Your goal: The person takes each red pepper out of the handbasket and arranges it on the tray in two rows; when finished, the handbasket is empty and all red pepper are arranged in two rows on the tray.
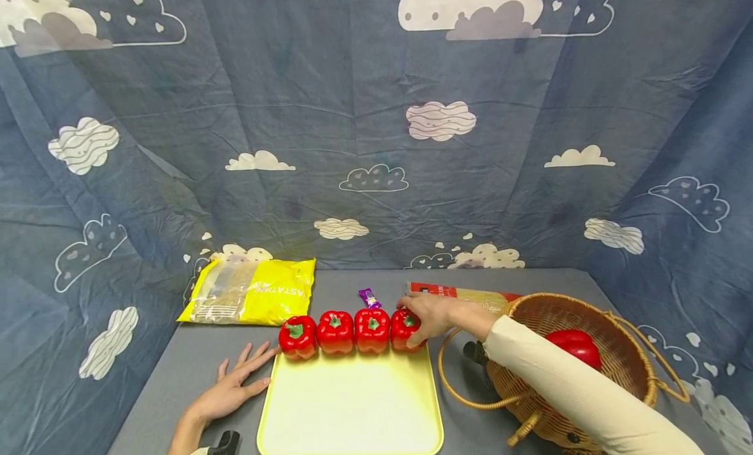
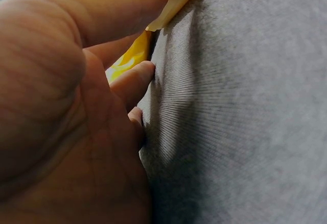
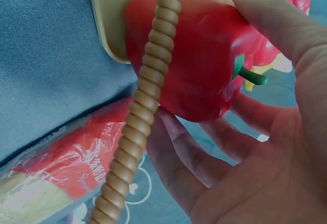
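Several red bell peppers (image 1: 335, 333) stand in a row along the far end of a pale yellow tray (image 1: 353, 406). My right hand (image 1: 434, 314) grips the rightmost bell pepper (image 3: 189, 50), thumb on one side and fingers curled round the other. Its green stem shows towards the palm in the right wrist view. My left hand (image 1: 231, 386) lies on the table at the tray's left edge, fingers spread, with the thumb touching the rim in the left wrist view. Another red pepper (image 1: 573, 347) lies inside a wicker basket (image 1: 544, 304) on the right, partly hidden by my right sleeve.
A yellow pasta bag (image 1: 276, 288) lies at the back left. Behind the peppers is a small purple wrapped candy (image 1: 369, 298). A red-ended noodle pack (image 1: 470, 297) lies at the back right. One basket handle (image 3: 148, 86) loops beneath my right forearm.
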`<action>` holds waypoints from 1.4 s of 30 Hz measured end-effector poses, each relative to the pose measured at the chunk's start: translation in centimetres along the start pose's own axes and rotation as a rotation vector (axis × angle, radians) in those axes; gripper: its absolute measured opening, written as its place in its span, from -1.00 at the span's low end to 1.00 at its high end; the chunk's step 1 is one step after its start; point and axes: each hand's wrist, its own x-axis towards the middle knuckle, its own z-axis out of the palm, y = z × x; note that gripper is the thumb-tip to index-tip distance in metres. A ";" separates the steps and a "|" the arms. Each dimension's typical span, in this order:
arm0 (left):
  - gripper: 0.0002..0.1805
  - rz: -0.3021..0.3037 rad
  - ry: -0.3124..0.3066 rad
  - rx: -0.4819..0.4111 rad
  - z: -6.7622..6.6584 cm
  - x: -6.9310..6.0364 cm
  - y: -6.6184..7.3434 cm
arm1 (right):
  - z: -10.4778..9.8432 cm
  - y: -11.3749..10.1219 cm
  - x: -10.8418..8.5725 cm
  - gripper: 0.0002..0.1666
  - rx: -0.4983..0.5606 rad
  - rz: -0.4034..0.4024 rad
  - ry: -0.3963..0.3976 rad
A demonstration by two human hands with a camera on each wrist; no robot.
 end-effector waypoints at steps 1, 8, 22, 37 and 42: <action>-0.32 0.001 0.001 -0.001 0.0 0.0 0.0 | 0.0 0.0 0.0 -0.10 -0.002 0.002 -0.001; -0.32 -0.007 -0.003 -0.003 0.0 -0.1 -0.1 | 0.0 0.0 0.1 -0.08 -0.017 0.021 0.010; -0.31 -0.021 -0.010 -0.021 0.3 -0.3 -0.4 | -0.9 0.1 -0.1 -0.11 0.004 -0.025 0.007; -0.31 0.012 -0.010 -0.024 -0.1 0.1 -0.1 | -3.7 1.1 -3.2 -0.21 0.064 -0.141 0.116; -0.31 0.005 -0.009 -0.021 0.0 0.1 -0.1 | -4.1 1.7 -5.1 -0.27 0.079 -0.180 0.174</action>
